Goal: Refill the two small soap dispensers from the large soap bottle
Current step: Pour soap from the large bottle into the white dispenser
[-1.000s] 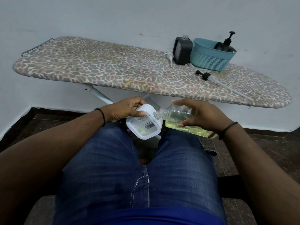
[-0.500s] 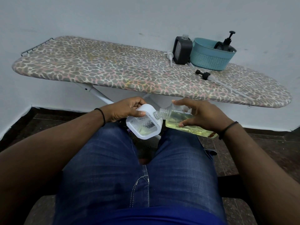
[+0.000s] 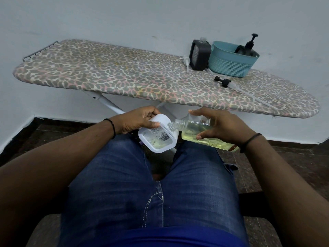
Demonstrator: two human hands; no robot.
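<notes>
From the head view, a leopard-print ironing board (image 3: 142,81) spans the frame against a pale wall, its near edge running just above the hands; most of its top lies bare, with things bunched at the far right end: a black square soap dispenser (image 3: 199,55) touching a teal plastic basket (image 3: 229,64), a white pump head (image 3: 186,62) just left of it, and a black pump with a clear tube (image 3: 225,82) near the front edge. Below the board, over the lap in blue jeans (image 3: 142,184), the left hand (image 3: 138,119) grips a white square soap dispenser (image 3: 158,136), fingers curled round its top. The right hand (image 3: 220,126) holds a large clear bottle of yellow soap (image 3: 197,131) tipped sideways, thumb and fingers (image 3: 195,112) spread round it, neck meeting the dispenser's opening.
</notes>
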